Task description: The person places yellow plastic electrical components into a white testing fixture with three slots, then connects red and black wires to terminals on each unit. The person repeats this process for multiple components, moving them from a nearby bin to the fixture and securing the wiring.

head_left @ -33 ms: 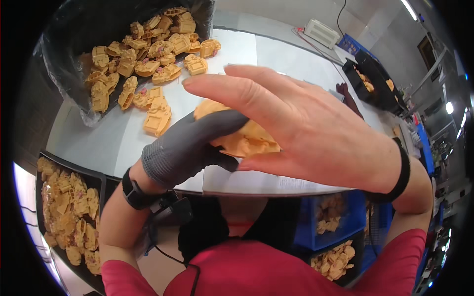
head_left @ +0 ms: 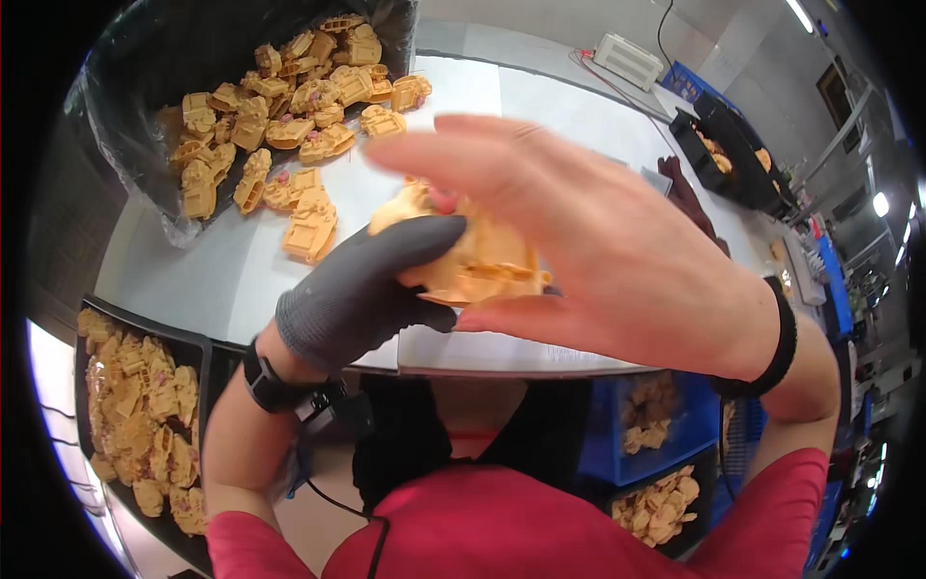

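My left hand (head_left: pixel 362 280), in a grey glove, grips a yellow-orange moulded plastic part (head_left: pixel 492 265) above the front of the white table. A small reddish piece (head_left: pixel 442 200) shows on the part's upper side. My bare right hand (head_left: pixel 588 246) arches over the part's right side, fingers stretched out and thumb apart below. Its fingers are blurred by motion and hide part of the piece; whether the thumb touches it I cannot tell. Left of my hands, similar loose parts (head_left: pixel 311 230) lie on the table.
A black plastic-lined container (head_left: pixel 106 125) at the far left holds many such parts. More fill a black bin (head_left: pixel 205 376) at lower left, a blue bin (head_left: pixel 603 434) and a tray below the table. A dark glove (head_left: pixel 687 198) and a white box-shaped device (head_left: pixel 627 63) lie to the right and back.
My right hand has shifted slightly, its fingers lifting a little from the part. The part has turned in my left hand, so its reddish piece now shows.
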`<state>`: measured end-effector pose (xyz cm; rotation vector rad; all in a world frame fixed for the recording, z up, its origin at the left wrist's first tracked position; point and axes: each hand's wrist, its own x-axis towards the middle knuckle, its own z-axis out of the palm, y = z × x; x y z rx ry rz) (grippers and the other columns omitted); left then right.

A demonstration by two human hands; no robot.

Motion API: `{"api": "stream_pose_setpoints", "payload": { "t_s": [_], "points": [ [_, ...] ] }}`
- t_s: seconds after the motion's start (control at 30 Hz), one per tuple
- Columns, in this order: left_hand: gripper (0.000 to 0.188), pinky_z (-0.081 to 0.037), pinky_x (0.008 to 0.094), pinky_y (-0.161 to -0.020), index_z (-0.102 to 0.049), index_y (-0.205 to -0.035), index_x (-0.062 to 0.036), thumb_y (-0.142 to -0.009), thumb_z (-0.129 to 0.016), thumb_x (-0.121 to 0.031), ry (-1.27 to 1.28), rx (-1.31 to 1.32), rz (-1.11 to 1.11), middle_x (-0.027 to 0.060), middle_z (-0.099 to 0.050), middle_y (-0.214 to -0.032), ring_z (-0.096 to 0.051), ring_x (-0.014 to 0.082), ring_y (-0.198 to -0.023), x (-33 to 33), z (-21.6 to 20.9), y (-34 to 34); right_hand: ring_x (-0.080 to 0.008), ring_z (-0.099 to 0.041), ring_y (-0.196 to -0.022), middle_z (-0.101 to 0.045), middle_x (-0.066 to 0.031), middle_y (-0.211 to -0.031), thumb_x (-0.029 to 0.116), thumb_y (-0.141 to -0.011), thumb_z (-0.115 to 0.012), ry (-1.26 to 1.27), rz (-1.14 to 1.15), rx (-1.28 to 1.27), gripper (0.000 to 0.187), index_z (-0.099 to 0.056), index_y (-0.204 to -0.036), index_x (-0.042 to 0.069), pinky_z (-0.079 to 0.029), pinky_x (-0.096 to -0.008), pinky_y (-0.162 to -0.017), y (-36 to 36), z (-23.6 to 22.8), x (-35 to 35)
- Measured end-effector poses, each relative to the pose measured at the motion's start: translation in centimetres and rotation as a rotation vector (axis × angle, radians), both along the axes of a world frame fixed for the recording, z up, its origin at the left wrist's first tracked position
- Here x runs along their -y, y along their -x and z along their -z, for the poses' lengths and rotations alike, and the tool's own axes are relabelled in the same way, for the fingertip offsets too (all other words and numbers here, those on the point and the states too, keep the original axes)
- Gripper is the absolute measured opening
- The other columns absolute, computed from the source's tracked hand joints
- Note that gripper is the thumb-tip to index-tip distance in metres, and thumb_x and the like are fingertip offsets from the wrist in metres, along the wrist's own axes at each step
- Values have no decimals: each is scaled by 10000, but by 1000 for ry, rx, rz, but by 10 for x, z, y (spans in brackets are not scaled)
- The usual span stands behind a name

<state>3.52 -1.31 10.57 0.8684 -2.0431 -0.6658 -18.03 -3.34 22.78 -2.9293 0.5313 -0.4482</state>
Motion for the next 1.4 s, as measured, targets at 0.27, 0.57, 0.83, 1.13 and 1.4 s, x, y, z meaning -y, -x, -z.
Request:
{"api": "stream_pose_setpoints", "payload": {
  "t_s": [0.27,0.57,0.83,1.13,1.4],
  "points": [
    [548,-581,327,-759,-465,-1441,-166,-961,-646,-360,-790,-1268,-162,51,-629,-1280,-651,192,-1103,-51,45,-21,-163,-609,-968,-662,-82,-1109,48,-863,-707,-464,340,629,303,-634,-1156,24,-468,-276,-819,92,91,-66],
    [512,-536,454,-949,-502,-1396,-98,-993,-557,-410,-811,-1596,-59,125,-578,-1362,-579,308,-1231,-47,49,-16,-197,-568,-1162,-532,-111,-1319,114,-920,-692,-754,352,937,520,-492,-1395,47,-472,-321,-911,-1,189,-40],
    [504,-568,373,-875,-497,-1373,-29,-983,-564,-341,-923,-1753,-18,141,-603,-1280,-611,270,-1139,-41,69,-15,-208,-590,-1164,-553,-118,-1337,120,-929,-683,-729,320,937,552,-475,-1437,59,-480,-327,-925,-6,204,-31],
    [448,-530,282,-683,-528,-1329,-40,-993,-537,-336,-1070,-1853,50,109,-627,-1171,-613,159,-861,-32,72,-14,-199,-642,-1080,-616,-108,-1258,72,-908,-679,-771,303,951,475,-528,-1357,44,-492,-320,-914,-5,202,-29],
    [476,-512,246,-635,-523,-1331,-36,-998,-548,-375,-1082,-1772,35,111,-626,-1179,-616,139,-811,-18,68,-20,-180,-660,-938,-661,-96,-1142,85,-884,-718,-757,230,946,389,-576,-1241,26,-515,-309,-871,-1,204,-29]
  ]
}}
